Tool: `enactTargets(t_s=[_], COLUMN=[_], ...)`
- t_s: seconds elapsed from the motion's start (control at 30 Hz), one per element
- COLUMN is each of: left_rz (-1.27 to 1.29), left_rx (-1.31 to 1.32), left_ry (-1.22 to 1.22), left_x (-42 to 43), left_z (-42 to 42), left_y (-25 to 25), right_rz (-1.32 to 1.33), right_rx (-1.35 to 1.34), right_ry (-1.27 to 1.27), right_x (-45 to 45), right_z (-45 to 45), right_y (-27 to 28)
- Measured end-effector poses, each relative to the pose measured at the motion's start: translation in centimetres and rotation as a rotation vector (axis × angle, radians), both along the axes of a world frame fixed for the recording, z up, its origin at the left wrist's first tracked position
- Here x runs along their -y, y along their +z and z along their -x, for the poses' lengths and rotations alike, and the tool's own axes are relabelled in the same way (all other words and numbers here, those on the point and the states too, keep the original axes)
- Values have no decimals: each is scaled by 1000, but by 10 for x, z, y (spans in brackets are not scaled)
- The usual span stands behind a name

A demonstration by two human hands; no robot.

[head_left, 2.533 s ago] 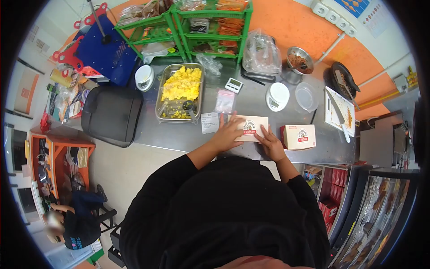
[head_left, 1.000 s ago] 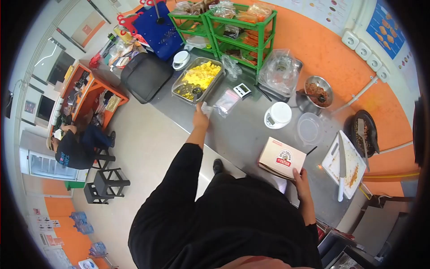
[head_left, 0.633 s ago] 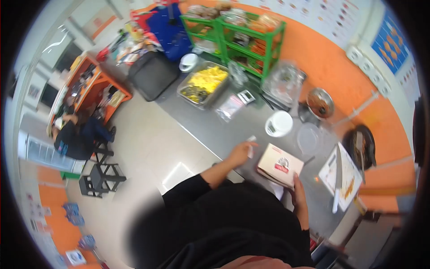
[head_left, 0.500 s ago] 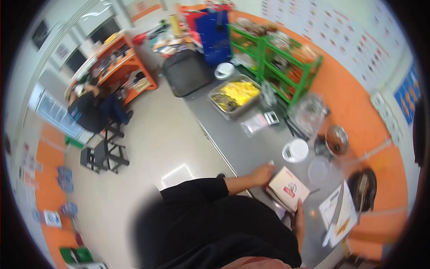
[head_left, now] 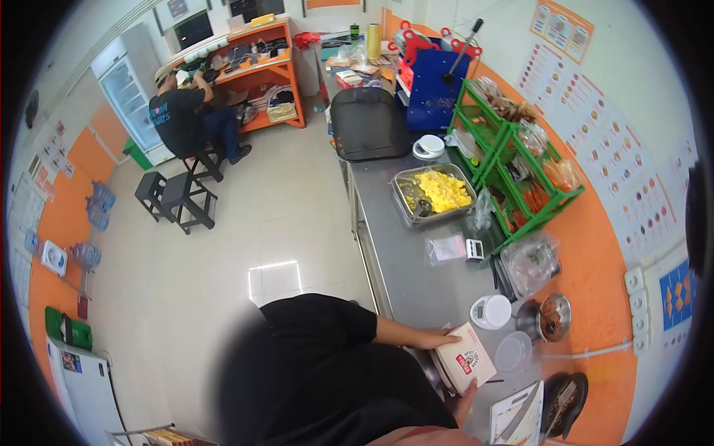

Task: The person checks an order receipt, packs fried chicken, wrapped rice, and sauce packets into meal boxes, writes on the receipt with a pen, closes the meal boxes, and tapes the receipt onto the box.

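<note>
A cream cardboard food box (head_left: pixel 473 358) with a red and black printed logo is held at the steel table's near edge, close to my body. My left hand (head_left: pixel 437 339) grips its upper left edge, fingers partly hidden behind it. On the box's lower edge, my right hand (head_left: pixel 466 400) holds on, with much of the hand out of sight. A round clear plastic lid or container (head_left: pixel 513 351) lies just beyond the box, and a white kitchen scale (head_left: pixel 491 311) stands above that. A white cutting board (head_left: pixel 515 416) with a knife (head_left: pixel 523 413) on it lies to the right.
Along the steel table (head_left: pixel 420 279) are a metal bowl (head_left: pixel 555 316) of reddish food, a tray (head_left: pixel 435 195) of yellow food, a digital timer (head_left: pixel 474 250) and green racks (head_left: pixel 513 167). Across the room a person (head_left: pixel 182 119) sits near black stools (head_left: pixel 190 197).
My left hand has come from beside the box onto its upper edge. My right hand stays on the lower edge. The head view has shifted and is sharper.
</note>
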State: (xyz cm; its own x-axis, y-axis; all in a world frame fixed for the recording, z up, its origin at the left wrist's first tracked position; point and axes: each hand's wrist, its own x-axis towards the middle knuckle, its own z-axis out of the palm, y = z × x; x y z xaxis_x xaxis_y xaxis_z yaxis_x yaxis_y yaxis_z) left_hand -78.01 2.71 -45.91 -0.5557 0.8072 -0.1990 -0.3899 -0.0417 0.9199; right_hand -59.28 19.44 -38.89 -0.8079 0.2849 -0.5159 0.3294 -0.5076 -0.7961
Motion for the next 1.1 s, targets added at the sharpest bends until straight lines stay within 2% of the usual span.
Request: enactTargets(t_s=[0.1, 0.27, 0.37, 0.4, 0.47, 0.57, 0.63, 0.67, 0.87, 1.1], left_rz=[136, 292, 156, 186, 200, 214, 381, 352, 451, 389], left_rx=[-123, -149, -183, -144, -172, -212, -209, -198, -61, -110], left_ry=[87, 272, 427, 507, 613, 736, 820, 832, 949, 1015], left_x=[45, 145, 208, 239, 289, 371, 422, 448, 574, 674], left_z=[8, 31, 61, 57, 63, 91, 106, 115, 176, 292], left_y=[63, 143, 108, 151, 158, 136, 127, 124, 138, 150], right_rz=[11, 92, 85, 74, 54, 86, 119, 177, 138, 135], right_rx=[-26, -112, -144, -147, -172, -157, -55, -58, -15, -107], right_ry=[23, 190, 400, 471, 563, 675, 743, 782, 872, 911], right_x=[3, 68, 124, 145, 188, 271, 324, 349, 486, 590], right_z=[20, 99, 161, 183, 223, 281, 311, 328, 413, 538], right_y=[-8, 43, 59, 58, 54, 48, 45, 37, 61, 66])
